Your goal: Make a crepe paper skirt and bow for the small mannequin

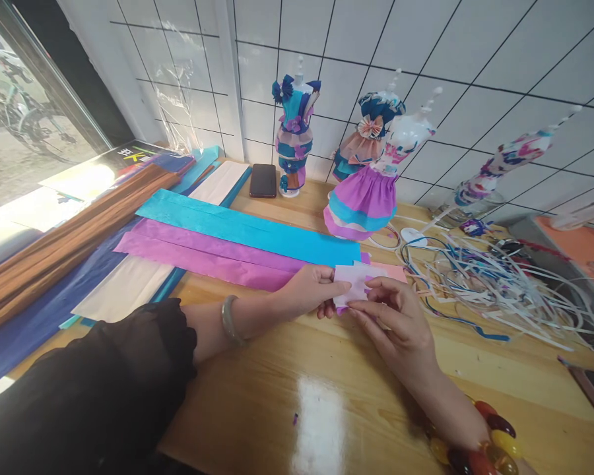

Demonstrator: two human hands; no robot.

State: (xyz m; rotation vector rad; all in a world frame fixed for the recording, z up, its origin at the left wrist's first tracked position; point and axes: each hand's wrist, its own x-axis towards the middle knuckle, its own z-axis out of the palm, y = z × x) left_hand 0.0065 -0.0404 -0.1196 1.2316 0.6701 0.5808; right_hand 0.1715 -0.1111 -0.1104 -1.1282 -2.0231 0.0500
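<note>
Between my two hands is a small stack of white and purple paper pieces (350, 284), held just above the table. My left hand (321, 290) pinches its left side, thumb on top. The fingers of my right hand (391, 313) close on the right and lower edge of the same stack. Beyond the hands lie a long turquoise paper strip (257, 227) and purple paper strips (218, 254), their right ends close to the stack. A peach paper piece (391, 271) shows just behind my right hand.
Small dress forms stand along the tiled wall, one with a purple and turquoise skirt (363, 201), another in blue and purple (296, 138). A tangle of narrow paper strips (499, 284) covers the right side. Brown crepe paper (74, 241) lies left. A dark phone (263, 181) rests at the back.
</note>
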